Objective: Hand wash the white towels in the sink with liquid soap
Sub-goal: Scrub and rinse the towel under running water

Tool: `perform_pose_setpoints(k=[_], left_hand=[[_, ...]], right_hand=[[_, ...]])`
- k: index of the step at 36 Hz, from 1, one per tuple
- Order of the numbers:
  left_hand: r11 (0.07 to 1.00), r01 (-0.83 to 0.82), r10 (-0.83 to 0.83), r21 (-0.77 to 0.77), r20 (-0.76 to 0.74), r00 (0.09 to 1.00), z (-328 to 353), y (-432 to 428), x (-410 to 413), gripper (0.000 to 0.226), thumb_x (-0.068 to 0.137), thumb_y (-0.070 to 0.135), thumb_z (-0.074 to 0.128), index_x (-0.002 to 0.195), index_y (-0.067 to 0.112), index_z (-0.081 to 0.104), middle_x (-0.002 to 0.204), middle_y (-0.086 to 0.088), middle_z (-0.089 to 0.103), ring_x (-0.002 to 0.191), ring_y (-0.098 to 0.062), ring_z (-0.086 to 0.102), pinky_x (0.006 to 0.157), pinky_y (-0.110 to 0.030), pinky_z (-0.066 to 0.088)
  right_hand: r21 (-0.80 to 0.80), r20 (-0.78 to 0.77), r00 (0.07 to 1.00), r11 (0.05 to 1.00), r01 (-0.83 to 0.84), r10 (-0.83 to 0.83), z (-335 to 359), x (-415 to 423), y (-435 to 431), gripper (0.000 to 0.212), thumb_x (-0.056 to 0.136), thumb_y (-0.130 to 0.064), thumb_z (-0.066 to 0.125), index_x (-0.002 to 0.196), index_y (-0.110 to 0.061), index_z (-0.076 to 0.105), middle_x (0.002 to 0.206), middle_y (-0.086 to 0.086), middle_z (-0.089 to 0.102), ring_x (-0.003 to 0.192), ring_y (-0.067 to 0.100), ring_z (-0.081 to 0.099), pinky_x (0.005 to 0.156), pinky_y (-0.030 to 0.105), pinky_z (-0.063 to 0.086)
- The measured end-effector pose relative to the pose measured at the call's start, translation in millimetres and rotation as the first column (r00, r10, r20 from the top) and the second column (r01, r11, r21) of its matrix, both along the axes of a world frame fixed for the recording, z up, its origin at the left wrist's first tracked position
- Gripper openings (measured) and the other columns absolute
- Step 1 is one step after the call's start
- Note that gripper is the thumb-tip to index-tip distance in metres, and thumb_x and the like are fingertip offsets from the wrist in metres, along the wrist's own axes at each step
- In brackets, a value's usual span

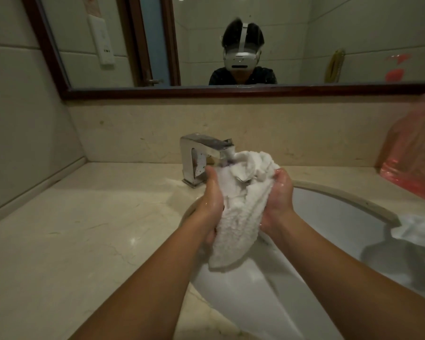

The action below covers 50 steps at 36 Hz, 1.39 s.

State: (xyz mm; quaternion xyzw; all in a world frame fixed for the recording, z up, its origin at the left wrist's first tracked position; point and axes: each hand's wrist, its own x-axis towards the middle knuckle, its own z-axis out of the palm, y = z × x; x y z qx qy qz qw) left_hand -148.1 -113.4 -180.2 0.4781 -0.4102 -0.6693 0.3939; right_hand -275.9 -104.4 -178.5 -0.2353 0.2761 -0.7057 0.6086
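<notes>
Both hands clamp the white towel (238, 212) at frame centre: left hand (210, 200), right hand (279, 200), its length hanging from faucet (201, 155) toward sink (329, 212).

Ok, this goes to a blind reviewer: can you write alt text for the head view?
The left hand and right hand grip a bunched white towel at a chrome faucet, over a white sink. Another white cloth lies at the sink's right rim.

Fluffy terry-cloth towel (238, 217), glossy chrome faucet (201, 153), polished marble counter (84, 229), smooth ceramic sink (329, 212).
</notes>
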Motion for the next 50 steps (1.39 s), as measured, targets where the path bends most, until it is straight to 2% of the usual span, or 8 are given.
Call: perform_pose_setpoints(k=[8,17,22,29,35,39,43,50], left_hand=[[0.975,0.099,-0.078,0.201,-0.107,0.991,6.7,4.4,-7.8,0.111,0.089,0.093,0.013,0.111,0.009,0.082,0.111,-0.024,0.078,0.106,-0.039,0.073,0.090,-0.048,0.056],[0.989,-0.146,0.146,-0.010,-0.025,0.989,0.7,-18.2,-3.0,0.086,0.083,0.090,0.045,0.122,0.020,0.076,0.106,-0.015,0.081,0.095,-0.038,0.079,0.088,-0.052,0.064],[0.926,-0.224,0.277,-0.304,0.145,0.950,16.3,-14.4,-0.6,0.072,0.094,0.076,0.050,0.132,0.016,0.062,0.115,-0.008,0.072,0.090,-0.018,0.071,0.056,-0.022,0.051],[0.921,-0.304,0.328,-0.243,0.060,0.943,13.2,-5.6,0.9,0.054,0.101,0.058,0.062,0.127,0.011,0.066,0.105,-0.009,0.076,0.085,-0.022,0.073,0.045,-0.019,0.049],[0.864,-0.441,0.466,-0.245,0.055,0.883,12.7,-6.0,3.8,0.046,0.101,0.052,0.063,0.117,0.008,0.067,0.103,-0.011,0.074,0.089,-0.028,0.072,0.067,-0.033,0.055],[0.845,-0.475,0.502,-0.245,0.061,0.863,14.1,-4.3,9.1,0.043,0.104,0.048,0.057,0.120,0.010,0.065,0.109,-0.011,0.073,0.097,-0.032,0.072,0.091,-0.048,0.062],[0.844,-0.442,0.471,-0.304,0.025,0.882,17.3,1.2,9.5,0.033,0.106,0.040,0.057,0.105,0.011,0.073,0.098,-0.010,0.077,0.092,-0.031,0.075,0.081,-0.041,0.060],[0.853,-0.401,0.429,-0.334,0.011,0.903,20.7,1.1,10.1,0.031,0.104,0.031,0.064,0.078,0.014,0.065,0.074,0.000,0.065,0.067,-0.014,0.060,0.048,-0.017,0.046]], right_hand=[[0.172,-0.280,0.960,0.984,0.039,0.011,-3.7,-5.9,2.1,0.063,0.084,-0.052,0.055,0.121,-0.005,0.076,0.117,0.024,0.076,0.111,0.042,0.073,0.108,0.053,0.054],[0.119,-0.602,0.799,0.989,0.083,0.005,4.9,-2.5,9.9,0.050,0.073,-0.003,0.052,0.116,-0.015,0.075,0.111,0.022,0.078,0.105,0.045,0.075,0.089,0.062,0.062],[0.017,-0.693,0.721,1.000,0.004,0.009,13.7,6.9,12.3,0.051,0.062,-0.011,0.049,0.110,-0.016,0.068,0.087,0.002,0.071,0.078,0.019,0.067,0.057,0.026,0.051],[0.134,-0.477,0.879,0.989,0.063,0.009,9.9,2.9,10.6,0.069,0.056,-0.016,0.054,0.125,-0.021,0.054,0.124,0.021,0.065,0.117,0.045,0.068,0.101,0.068,0.055],[0.183,-0.531,0.843,0.960,0.213,-0.086,1.0,-0.6,7.7,0.002,0.082,-0.019,0.052,0.081,-0.018,0.054,0.079,0.006,0.055,0.065,0.021,0.054,0.056,0.033,0.043],[0.207,-0.370,0.929,0.976,0.064,0.018,-6.7,-4.0,2.7,0.037,0.110,-0.047,0.050,0.131,-0.020,0.063,0.121,0.015,0.076,0.103,0.033,0.077,0.088,0.046,0.063],[0.119,-0.550,0.833,0.993,0.004,0.063,-10.2,13.2,5.2,0.074,0.090,-0.065,0.074,0.146,-0.019,0.058,0.129,0.014,0.076,0.114,0.035,0.076,0.102,0.058,0.059],[0.257,-0.442,0.896,0.962,0.093,0.032,-11.9,10.8,1.5,0.058,0.104,-0.067,0.053,0.136,-0.021,0.067,0.115,0.011,0.081,0.101,0.033,0.080,0.098,0.055,0.062]])
